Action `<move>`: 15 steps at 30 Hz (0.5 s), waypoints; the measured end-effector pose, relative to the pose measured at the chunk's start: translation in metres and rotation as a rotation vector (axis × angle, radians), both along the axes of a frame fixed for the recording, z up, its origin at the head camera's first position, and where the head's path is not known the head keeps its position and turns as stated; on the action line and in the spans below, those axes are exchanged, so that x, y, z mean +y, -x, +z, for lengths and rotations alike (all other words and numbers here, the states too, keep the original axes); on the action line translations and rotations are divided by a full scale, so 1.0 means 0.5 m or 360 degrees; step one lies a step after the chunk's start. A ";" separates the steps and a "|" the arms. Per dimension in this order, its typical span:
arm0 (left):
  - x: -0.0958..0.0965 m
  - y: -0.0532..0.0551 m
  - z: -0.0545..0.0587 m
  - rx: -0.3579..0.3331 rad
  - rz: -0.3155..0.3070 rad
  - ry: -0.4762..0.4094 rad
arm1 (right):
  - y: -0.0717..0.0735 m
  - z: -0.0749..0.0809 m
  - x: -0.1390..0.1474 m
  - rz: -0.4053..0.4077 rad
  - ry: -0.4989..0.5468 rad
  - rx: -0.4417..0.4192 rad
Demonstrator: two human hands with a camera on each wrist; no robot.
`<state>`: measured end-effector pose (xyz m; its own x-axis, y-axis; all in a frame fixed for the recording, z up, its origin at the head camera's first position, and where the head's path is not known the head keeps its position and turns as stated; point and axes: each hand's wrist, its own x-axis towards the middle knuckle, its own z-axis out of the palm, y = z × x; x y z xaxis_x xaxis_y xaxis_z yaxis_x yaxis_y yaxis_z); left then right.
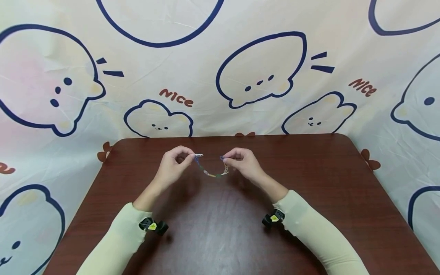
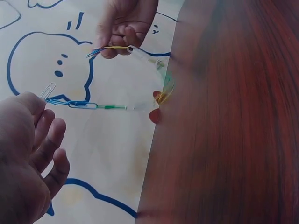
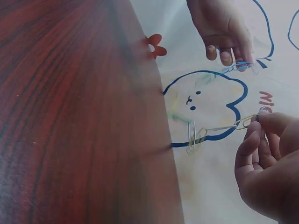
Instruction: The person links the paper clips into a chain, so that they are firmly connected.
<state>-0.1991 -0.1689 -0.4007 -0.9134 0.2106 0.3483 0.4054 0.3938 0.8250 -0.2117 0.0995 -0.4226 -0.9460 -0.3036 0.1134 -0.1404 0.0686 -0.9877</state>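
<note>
A chain of paper clips (image 1: 212, 175) in several colours sags in a curve between my two hands, above the table. At one end my left hand (image 1: 173, 164) pinches it between thumb and index finger, a whitish paper clip (image 2: 48, 90) sticking out past the fingertips beside blue clips (image 2: 79, 103). My right hand (image 1: 245, 165) pinches a blue paper clip (image 1: 221, 157) at the other end. From those fingers runs a yellow clip (image 3: 246, 122), and farther along hangs a silver clip (image 3: 192, 136). Part of each pinched clip is hidden by fingers.
Below the hands lies a dark reddish-brown wooden table (image 1: 213, 236), its far edge just beyond them. Behind and beside it hangs a pale cloth (image 1: 203, 68) printed with blue-outlined cartoon figures. A black strapped camera (image 1: 152, 225) sits at the left wrist, another (image 1: 274, 218) at the right.
</note>
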 end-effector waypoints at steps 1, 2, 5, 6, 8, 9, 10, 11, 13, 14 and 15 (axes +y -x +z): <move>0.003 0.000 0.001 0.0005 -0.0004 -0.0002 | 0.000 0.004 0.000 0.0000 0.0005 0.0002; 0.007 0.001 0.002 0.0008 -0.0006 -0.0002 | 0.001 0.007 0.001 0.0002 0.0008 0.0007; 0.015 0.003 0.004 0.0022 -0.0015 0.0005 | 0.001 0.020 0.001 -0.0006 -0.0006 0.0027; 0.018 0.003 0.004 0.0021 -0.0014 0.0008 | 0.000 0.024 0.001 -0.0006 -0.0012 0.0037; 0.023 0.005 0.004 0.0039 -0.0013 0.0019 | 0.001 0.032 0.000 -0.0010 -0.0032 0.0047; 0.026 0.005 0.003 0.0048 -0.0014 0.0025 | 0.001 0.035 -0.002 -0.0008 -0.0037 0.0057; 0.028 0.005 0.004 0.0055 -0.0017 0.0025 | 0.002 0.039 -0.003 -0.0004 -0.0046 0.0070; 0.031 0.005 0.004 0.0065 -0.0021 0.0025 | 0.002 0.042 -0.005 0.0005 -0.0049 0.0084; 0.038 0.006 0.005 0.0089 -0.0032 0.0027 | 0.002 0.050 -0.009 0.0020 -0.0050 0.0109; 0.042 0.006 0.006 0.0096 -0.0038 0.0028 | 0.002 0.053 -0.011 0.0032 -0.0043 0.0123; 0.045 0.006 0.007 0.0102 -0.0047 0.0028 | 0.002 0.056 -0.013 0.0043 -0.0041 0.0137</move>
<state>-0.2020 -0.1462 -0.3972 -0.8826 0.2439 0.4018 0.4689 0.3948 0.7901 -0.2127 0.0930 -0.3946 -0.9245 -0.3328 0.1860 -0.2270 0.0886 -0.9699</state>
